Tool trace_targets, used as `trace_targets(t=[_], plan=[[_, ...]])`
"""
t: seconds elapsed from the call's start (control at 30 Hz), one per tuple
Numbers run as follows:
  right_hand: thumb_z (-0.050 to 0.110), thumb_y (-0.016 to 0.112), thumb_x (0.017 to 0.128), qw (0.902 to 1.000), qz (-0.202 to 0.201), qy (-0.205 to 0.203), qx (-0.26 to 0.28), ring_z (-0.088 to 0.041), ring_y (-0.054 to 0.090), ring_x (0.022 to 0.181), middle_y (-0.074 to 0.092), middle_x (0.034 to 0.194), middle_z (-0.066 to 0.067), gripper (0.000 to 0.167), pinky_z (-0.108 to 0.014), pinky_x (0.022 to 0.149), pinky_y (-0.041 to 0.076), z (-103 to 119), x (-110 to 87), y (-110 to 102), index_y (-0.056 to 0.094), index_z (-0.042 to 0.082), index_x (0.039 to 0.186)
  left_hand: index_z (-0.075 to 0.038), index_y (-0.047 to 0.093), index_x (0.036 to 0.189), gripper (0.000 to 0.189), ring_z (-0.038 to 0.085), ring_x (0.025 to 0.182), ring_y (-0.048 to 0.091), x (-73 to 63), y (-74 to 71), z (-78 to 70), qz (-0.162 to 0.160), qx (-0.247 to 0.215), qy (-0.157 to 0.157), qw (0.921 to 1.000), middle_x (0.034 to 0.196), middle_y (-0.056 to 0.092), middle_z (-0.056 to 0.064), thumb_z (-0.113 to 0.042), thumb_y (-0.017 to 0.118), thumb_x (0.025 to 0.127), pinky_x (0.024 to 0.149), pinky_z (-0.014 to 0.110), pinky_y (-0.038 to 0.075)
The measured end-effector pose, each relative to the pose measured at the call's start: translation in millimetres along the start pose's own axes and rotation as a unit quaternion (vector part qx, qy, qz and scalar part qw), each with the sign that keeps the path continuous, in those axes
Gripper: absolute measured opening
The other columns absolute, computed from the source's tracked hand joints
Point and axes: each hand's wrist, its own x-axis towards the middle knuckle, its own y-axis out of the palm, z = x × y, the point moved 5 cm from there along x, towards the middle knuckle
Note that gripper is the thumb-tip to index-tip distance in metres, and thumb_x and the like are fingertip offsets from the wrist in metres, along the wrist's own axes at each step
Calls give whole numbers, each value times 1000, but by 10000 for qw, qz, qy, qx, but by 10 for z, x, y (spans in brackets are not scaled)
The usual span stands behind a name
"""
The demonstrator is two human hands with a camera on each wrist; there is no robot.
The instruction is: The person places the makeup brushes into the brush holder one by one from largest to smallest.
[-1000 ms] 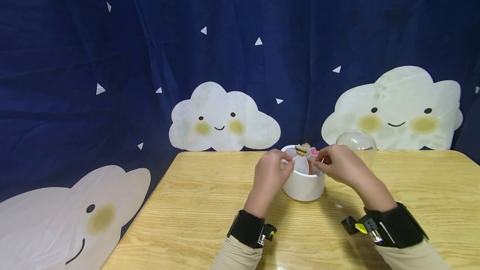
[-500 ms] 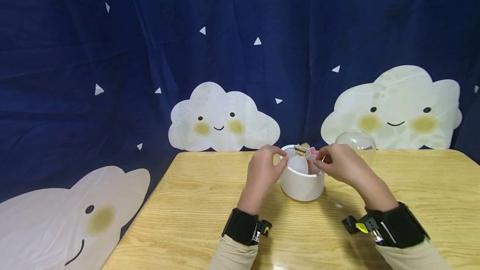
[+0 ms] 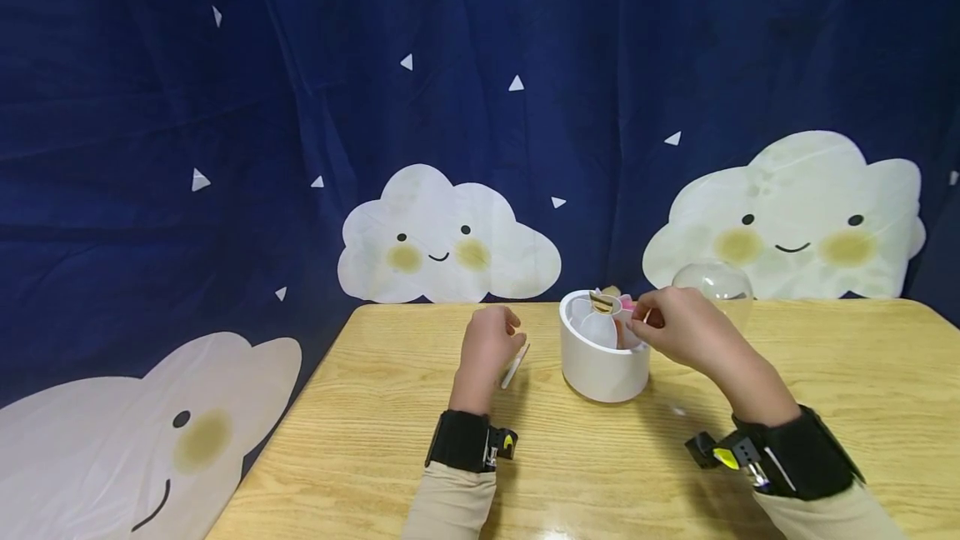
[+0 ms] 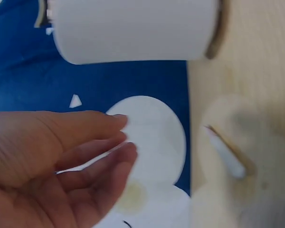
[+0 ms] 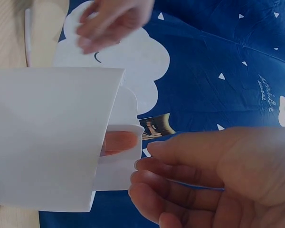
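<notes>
A white round container (image 3: pixel 603 373) stands on the table, with pale inner dividers (image 3: pixel 596 327) fanned around a small shiny gold piece (image 3: pixel 602 302). An orange oblong item (image 5: pixel 119 141) sits between the dividers in the right wrist view. My right hand (image 3: pixel 678 323) is at the container's right rim, its bent fingertips close beside a divider's edge; I see nothing pinched. My left hand (image 3: pixel 486 357) is off to the left of the container, fingers loosely curved, holding nothing. A slim white stick (image 4: pixel 228 154) with a pinkish tip lies on the table right beside it.
A clear dome (image 3: pixel 712 282) stands behind my right hand. The wooden table (image 3: pixel 390 407) reaches back to a dark blue curtain (image 3: pixel 450 65) with white clouds and triangles.
My left hand has drawn back from the container's rim to the left and down. The white stick shows beside it now. The right hand stays at the rim.
</notes>
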Motion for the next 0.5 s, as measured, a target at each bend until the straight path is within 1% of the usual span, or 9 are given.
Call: trace_targets(t=[0.1,0.13,0.2,0.23,0.3,0.33,0.43,0.5], plan=[[12,73,88,10000,-9,-17,10,-13,50,60,59,64,3,12,-31,55,41,-1,-4,5,70,7,77,0,76,91,15,26,78,69,-17,93,79,350,340,-229,9985,86,72,10,-8,83,81,68,34,55],[12,73,88,10000,-7,-25,10,-13,50,60,59,64,4,12,-31,55,41,-2,-5,7,70,7,77,0,74,83,13,22,70,65,-23,125,101,500,415,-322,9974,78,69,7,-8,84,81,63,31,53],[11,72,88,10000,-5,-34,4,-13,50,60,58,64,3,12,-31,55,41,-3,-6,11,70,7,77,-1,66,67,24,16,57,52,-33,182,143,744,553,-506,9944,64,56,0,-7,85,79,54,27,44],[11,72,87,10000,-6,-36,1,-13,50,60,59,64,3,11,-31,55,41,-3,-6,12,70,7,77,-3,61,62,30,14,54,46,-39,205,162,844,637,-611,9925,61,50,-1,-7,87,78,52,26,40],[11,72,88,10000,-1,-39,-4,-13,50,60,58,65,3,11,-31,55,41,-2,-6,13,70,7,77,-4,56,60,36,13,53,38,-51,253,203,1065,766,-827,9879,59,41,-1,-8,89,76,50,26,37],[11,72,88,10000,-3,-43,-9,-13,50,60,58,65,3,11,-31,55,41,0,-5,13,70,7,77,-4,55,60,38,14,52,37,-56,274,221,1150,829,-914,9857,58,40,0,-8,89,75,49,26,38],[11,73,87,10000,-22,-66,-9,-13,50,60,58,65,3,12,-30,55,41,4,-3,10,69,7,77,-1,67,74,26,18,59,55,-67,318,260,1201,1071,-1099,9808,67,58,5,-10,91,73,54,31,51],[11,73,87,10000,-39,-78,-3,-13,49,60,58,64,4,12,-30,55,41,5,-5,8,69,8,76,1,70,81,26,21,63,60,-74,344,278,1192,1101,-1190,9796,72,62,8,-11,92,73,56,34,54]])
